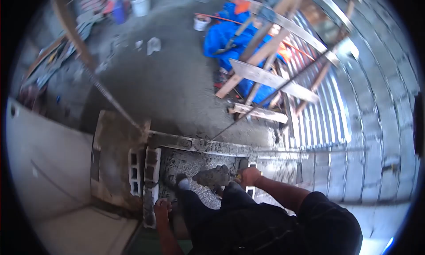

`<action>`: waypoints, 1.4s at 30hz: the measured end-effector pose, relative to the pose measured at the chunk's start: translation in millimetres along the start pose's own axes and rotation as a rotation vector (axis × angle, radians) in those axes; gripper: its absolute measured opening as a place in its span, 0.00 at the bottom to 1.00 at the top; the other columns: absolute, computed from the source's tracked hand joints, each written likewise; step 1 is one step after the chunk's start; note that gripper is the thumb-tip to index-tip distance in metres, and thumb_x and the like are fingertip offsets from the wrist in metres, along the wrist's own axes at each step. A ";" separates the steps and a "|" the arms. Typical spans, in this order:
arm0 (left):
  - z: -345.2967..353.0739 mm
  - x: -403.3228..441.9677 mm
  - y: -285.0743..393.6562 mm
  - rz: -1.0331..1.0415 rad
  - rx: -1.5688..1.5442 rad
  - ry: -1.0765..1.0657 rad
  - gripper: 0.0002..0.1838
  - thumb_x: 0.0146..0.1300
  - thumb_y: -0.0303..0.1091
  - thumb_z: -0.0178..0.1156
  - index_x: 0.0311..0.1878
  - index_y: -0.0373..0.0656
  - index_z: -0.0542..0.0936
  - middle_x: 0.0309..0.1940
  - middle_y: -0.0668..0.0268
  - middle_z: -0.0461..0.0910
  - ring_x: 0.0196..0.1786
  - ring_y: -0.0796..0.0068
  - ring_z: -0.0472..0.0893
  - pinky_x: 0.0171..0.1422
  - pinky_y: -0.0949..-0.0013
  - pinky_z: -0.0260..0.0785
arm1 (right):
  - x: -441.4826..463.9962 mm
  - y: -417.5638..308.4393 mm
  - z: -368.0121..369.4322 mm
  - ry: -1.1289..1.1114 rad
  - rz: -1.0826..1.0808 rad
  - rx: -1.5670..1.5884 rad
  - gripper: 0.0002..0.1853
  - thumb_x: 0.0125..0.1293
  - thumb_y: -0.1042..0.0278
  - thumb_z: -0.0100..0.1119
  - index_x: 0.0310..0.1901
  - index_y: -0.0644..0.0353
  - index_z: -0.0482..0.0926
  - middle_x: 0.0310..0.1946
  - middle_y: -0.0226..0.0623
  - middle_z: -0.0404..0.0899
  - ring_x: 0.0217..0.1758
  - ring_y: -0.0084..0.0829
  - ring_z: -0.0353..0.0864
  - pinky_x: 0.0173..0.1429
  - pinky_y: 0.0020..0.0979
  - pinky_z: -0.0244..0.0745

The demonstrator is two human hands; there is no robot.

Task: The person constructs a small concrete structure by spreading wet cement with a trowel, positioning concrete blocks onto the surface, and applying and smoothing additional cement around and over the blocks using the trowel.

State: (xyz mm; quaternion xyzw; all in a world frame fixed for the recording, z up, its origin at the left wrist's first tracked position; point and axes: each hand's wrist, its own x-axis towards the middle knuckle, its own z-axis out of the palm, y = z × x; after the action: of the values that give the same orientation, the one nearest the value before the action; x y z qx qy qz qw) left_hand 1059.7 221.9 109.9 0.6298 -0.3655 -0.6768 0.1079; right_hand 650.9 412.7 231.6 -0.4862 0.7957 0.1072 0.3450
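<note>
Right hand: fingers closed round the handle of a trowel; the blade, loaded with wet grey mortar, points left above the gravelly ground, in front of the person's legs.

Left hand: fingers curled inward; whether they hold anything cannot be told. Position: at the near end of a low block wall, by its right edge; contact uncertain.

Low wall: hollow blocks, mortar smeared on top, turning a corner into a far run. Loose hollow block: upright, just beside the wall's left edge. Stained board: left of that block.

Floor: grey concrete, damp-looking. Toward its far edge: white bucket, purple container. Toward its right edge: small bucket, markings too small to read; blue tarp; timber planks, leaning and crossed.

Room: corrugated metal sheet behind the planks; grey block wall at right, mortar joints visible; two thin metal rods slanting from the low wall.
</note>
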 end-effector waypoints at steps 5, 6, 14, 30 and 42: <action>-14.6 55.4 31.4 0.010 0.273 -0.186 0.15 0.64 0.38 0.56 0.48 0.38 0.79 0.31 0.65 0.81 0.31 0.76 0.80 0.32 0.72 0.72 | -43.0 20.5 29.6 0.021 0.234 0.116 0.29 0.66 0.34 0.49 0.48 0.54 0.80 0.37 0.48 0.85 0.44 0.50 0.85 0.48 0.48 0.78; -17.9 71.9 38.5 -0.031 0.318 -0.226 0.15 0.63 0.38 0.56 0.48 0.38 0.79 0.31 0.64 0.81 0.31 0.75 0.81 0.33 0.71 0.73 | -55.5 19.4 35.7 0.034 0.281 0.170 0.29 0.66 0.34 0.49 0.48 0.54 0.80 0.37 0.48 0.85 0.44 0.50 0.85 0.48 0.48 0.78; -64.5 149.0 72.0 -0.101 0.689 -0.451 0.10 0.63 0.34 0.57 0.43 0.42 0.81 0.27 0.62 0.80 0.28 0.69 0.81 0.28 0.64 0.74 | -147.6 15.9 104.1 0.122 0.702 0.548 0.27 0.65 0.37 0.52 0.50 0.53 0.80 0.43 0.49 0.84 0.50 0.48 0.83 0.53 0.47 0.77; 156.6 142.8 144.4 -0.245 1.247 -0.701 0.13 0.68 0.38 0.58 0.51 0.44 0.75 0.31 0.66 0.78 0.32 0.72 0.78 0.34 0.67 0.72 | -247.5 -36.4 339.5 0.297 1.138 0.949 0.26 0.62 0.39 0.56 0.42 0.59 0.81 0.32 0.49 0.84 0.40 0.50 0.84 0.45 0.49 0.77; 300.5 50.5 85.3 0.029 1.557 -0.644 0.14 0.67 0.34 0.56 0.54 0.43 0.78 0.35 0.65 0.82 0.33 0.78 0.80 0.32 0.73 0.71 | -312.8 -33.3 429.8 0.160 1.589 1.097 0.25 0.63 0.43 0.59 0.43 0.61 0.82 0.36 0.51 0.84 0.44 0.51 0.84 0.48 0.48 0.77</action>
State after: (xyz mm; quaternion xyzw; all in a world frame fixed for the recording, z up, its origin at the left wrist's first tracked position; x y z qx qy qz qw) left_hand 743.7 238.5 106.4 0.2958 -0.7490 -0.3764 -0.4581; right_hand 960.8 832.3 123.8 0.4160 0.8528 -0.1104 0.2958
